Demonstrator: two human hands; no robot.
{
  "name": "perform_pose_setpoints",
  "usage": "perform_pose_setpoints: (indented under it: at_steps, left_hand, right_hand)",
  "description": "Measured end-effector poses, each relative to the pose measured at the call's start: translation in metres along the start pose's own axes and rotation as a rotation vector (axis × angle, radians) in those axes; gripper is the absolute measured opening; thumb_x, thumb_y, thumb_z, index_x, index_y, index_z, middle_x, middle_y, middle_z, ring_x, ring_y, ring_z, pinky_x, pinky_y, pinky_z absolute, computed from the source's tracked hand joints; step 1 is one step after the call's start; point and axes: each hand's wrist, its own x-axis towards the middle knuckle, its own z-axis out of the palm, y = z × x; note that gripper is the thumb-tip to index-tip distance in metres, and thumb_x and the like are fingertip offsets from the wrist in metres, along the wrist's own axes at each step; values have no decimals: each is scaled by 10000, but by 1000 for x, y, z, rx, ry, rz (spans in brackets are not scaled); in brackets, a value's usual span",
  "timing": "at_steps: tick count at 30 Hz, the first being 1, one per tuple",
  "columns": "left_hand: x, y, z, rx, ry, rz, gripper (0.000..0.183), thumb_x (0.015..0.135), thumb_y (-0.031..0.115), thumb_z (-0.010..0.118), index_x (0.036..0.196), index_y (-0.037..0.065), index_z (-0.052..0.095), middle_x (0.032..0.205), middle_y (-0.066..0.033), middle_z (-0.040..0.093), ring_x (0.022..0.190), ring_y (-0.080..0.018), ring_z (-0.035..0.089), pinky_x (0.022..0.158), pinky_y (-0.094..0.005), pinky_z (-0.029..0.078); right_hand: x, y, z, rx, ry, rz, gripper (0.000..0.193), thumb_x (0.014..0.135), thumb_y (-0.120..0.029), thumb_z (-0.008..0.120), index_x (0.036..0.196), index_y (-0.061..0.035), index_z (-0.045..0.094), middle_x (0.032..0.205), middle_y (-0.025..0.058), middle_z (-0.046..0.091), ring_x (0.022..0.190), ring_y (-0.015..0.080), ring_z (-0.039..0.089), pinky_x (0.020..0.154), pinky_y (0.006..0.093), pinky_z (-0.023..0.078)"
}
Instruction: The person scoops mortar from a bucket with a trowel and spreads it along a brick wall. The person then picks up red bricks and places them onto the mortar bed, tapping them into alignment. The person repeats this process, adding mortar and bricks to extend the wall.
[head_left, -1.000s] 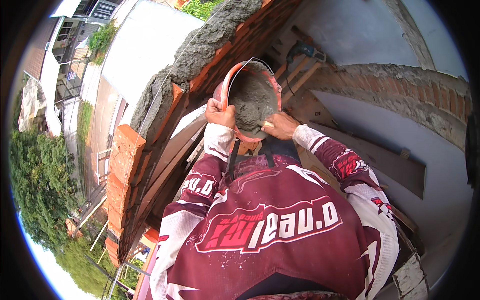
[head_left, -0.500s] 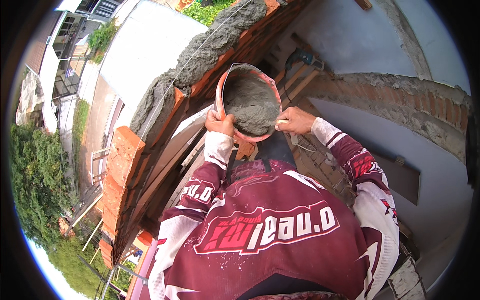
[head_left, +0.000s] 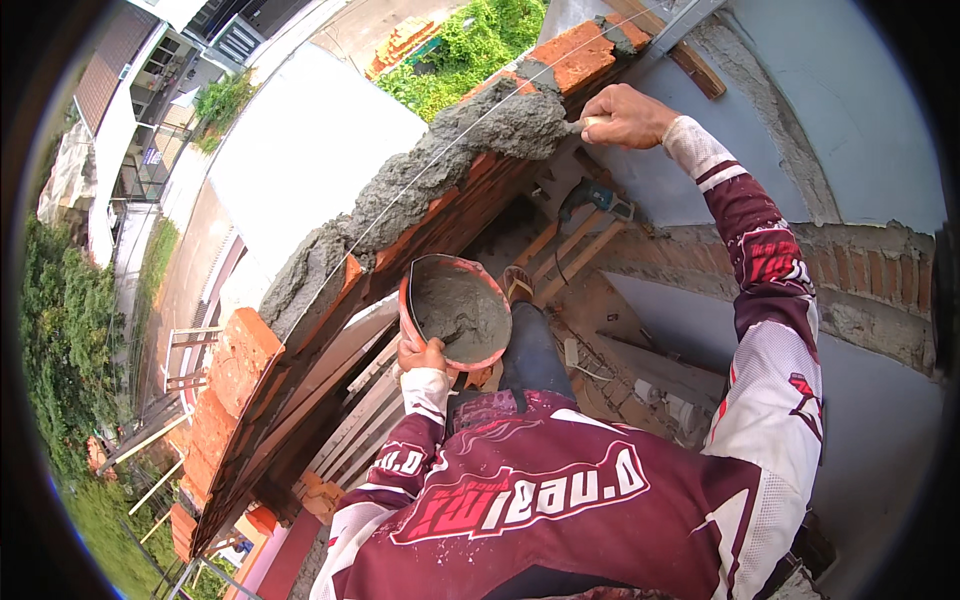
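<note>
My left hand (head_left: pixel 424 357) grips the near rim of an orange-red bucket (head_left: pixel 405 318) that is partly filled with grey mortar (head_left: pixel 465 300). Stretched out to the far right, my right hand (head_left: pixel 630 117) is closed around the pale handle of a trowel (head_left: pixel 594 122). The trowel's blade is mostly hidden at the end of a thick, lumpy mortar bed (head_left: pixel 400 200). That bed lies along the top of a brick wall (head_left: pixel 440 205). Bare orange bricks (head_left: pixel 582 58) continue beyond its far end.
A taut string runs above the wall top. More bricks (head_left: pixel 235 362) sit at the wall's near left end. Below are a teal power tool (head_left: pixel 605 203) on wooden boards and my foot (head_left: pixel 517 284). A metal bar and a timber piece (head_left: pixel 697 72) stand at the far right.
My right hand has moved from the bucket up and away to the far end of the mortar bed. The bucket, in my left hand, has come lower and slightly left. The view has shifted.
</note>
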Motion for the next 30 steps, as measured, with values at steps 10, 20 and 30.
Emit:
perform_pose_setpoints:
  at_steps: [10, 20, 30]
  left_hand:
    - [-5, -24, -22, 100, 44, 26, 282, 645, 27, 692, 826, 32, 476, 686, -64, 531, 527, -186, 513, 473, -362, 446]
    - [9, 14, 5, 53, -118, 31, 299, 651, 28, 720, 741, 45, 436, 629, -47, 497, 481, -156, 473, 448, -357, 421]
    - [19, 102, 39, -93, -308, 332, 298, 694, -7, 679, 719, 86, 398, 665, 29, 415, 592, -75, 355, 536, -264, 345]
  right_hand:
    - [43, 93, -20, -740, 689, -239, 219, 834, -304, 679, 1018, -187, 683, 900, 48, 652, 848, 279, 681, 732, 429, 559]
    - [-75, -26, 165, -334, 258, -108, 231, 844, -288, 707, 975, -98, 690, 861, 95, 674, 812, 291, 698, 687, 417, 576]
    - [-68, -109, 325, -226, -5, 105, 287, 940, -266, 615, 1076, -14, 607, 943, 189, 709, 812, 358, 732, 658, 470, 592]
